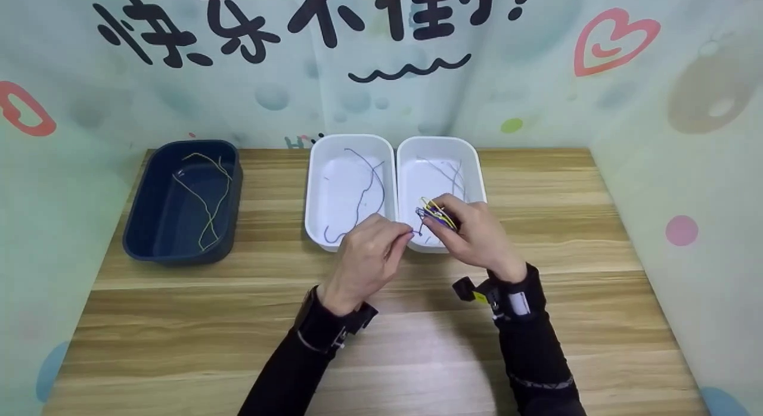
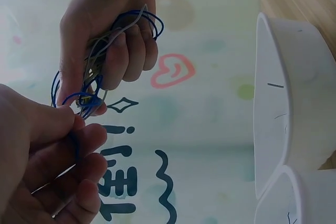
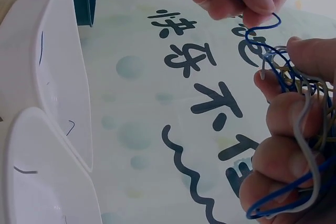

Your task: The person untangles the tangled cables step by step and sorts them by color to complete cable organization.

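The person's left hand [image 1: 366,258] pinches a thin, flexible blue wire [image 3: 248,36] between thumb and forefinger, the tips pressed together; its other fingers are loosely bent. The wire runs in a short, wavy stretch from that pinch to a tangled bundle of blue, grey and yellow wires [image 1: 440,216] in the right hand [image 1: 480,234]. The right hand's fingers are curled round the bundle, with the thumb lying against it and loops sticking out past the knuckles.

In the head view both forearms, in black sleeves, reach forward and angle inward, and the fingertips of the two hands are near each other. The left hand is over the near edge of a white, rounded rectangular plastic tub [image 1: 334,186], back of the hand upward; the right hand and the bundle are over a matching white tub [image 1: 410,186] just beside it. Thin dark strands lie in the first tub, greyish ones in the second. Well to the left on the wood-grain desk [image 1: 208,320], a navy-blue rectangular plastic tub [image 1: 156,204] holds yellowish wires [image 1: 229,186].
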